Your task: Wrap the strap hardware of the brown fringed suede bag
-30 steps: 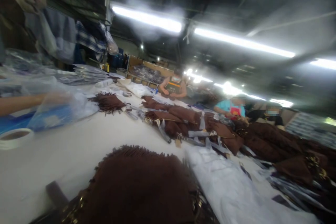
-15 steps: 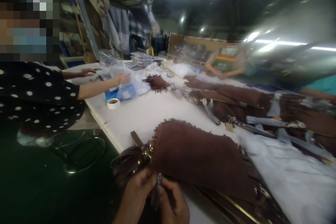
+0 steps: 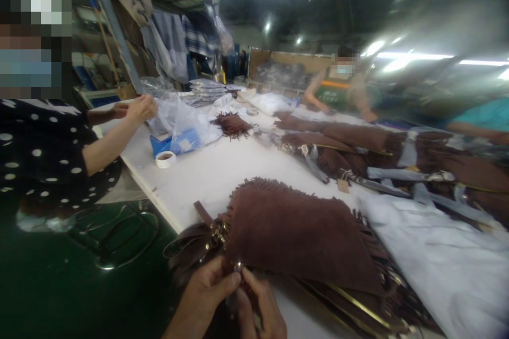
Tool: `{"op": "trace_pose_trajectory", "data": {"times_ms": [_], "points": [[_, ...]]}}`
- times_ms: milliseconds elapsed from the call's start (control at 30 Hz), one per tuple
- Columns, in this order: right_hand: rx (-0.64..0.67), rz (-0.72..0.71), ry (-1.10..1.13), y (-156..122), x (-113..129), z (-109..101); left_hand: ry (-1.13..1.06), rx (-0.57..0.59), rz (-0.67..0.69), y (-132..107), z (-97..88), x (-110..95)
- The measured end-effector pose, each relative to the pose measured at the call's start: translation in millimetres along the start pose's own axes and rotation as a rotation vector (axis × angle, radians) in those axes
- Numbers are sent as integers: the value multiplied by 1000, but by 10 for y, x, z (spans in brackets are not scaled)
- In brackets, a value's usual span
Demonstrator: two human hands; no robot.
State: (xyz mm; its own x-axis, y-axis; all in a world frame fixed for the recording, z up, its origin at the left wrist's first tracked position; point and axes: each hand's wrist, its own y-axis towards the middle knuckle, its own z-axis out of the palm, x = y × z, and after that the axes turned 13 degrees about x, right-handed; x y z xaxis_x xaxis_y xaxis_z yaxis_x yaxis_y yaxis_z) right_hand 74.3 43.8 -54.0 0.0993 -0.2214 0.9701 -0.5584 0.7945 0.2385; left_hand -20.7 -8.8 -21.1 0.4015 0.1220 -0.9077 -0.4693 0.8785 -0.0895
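At the near edge of the table, a brown fringed suede bag [image 3: 298,238] lies on top of other brown bags with gold-coloured zips. My left hand [image 3: 202,288] is closed, thumb and forefinger pinched at a small shiny metal fitting [image 3: 238,266]. From the other side my right hand [image 3: 260,304] grips the same fitting, its fingers curled. What hangs beneath the fingers is dark and partly hidden. Just beyond my left hand are gold-coloured clasps [image 3: 218,233] and a brown strap loop [image 3: 203,213] at the bag's left end.
A co-worker in a polka-dot top [image 3: 43,148] handles clear plastic at the left. White tape roll [image 3: 165,159], blue-and-clear bag [image 3: 186,137] and small fringed piece [image 3: 233,124] lie farther off. Brown bags [image 3: 358,137] and white sheeting [image 3: 433,259] cover the right. A stool [image 3: 119,243] stands below.
My hands stay together at the fitting, with the fingers shifted slightly. The co-worker's hands at the left have drawn back and come together. The view has moved a little.
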Motion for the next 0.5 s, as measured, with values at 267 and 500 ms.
{"op": "trace_pose_trajectory", "data": {"times_ms": [267, 500], "points": [[95, 373, 365, 110, -7, -93, -84, -12, -64, -22, 136, -116], [133, 269, 129, 225, 52, -106, -76, -6, -52, -52, 185, -183]]}}
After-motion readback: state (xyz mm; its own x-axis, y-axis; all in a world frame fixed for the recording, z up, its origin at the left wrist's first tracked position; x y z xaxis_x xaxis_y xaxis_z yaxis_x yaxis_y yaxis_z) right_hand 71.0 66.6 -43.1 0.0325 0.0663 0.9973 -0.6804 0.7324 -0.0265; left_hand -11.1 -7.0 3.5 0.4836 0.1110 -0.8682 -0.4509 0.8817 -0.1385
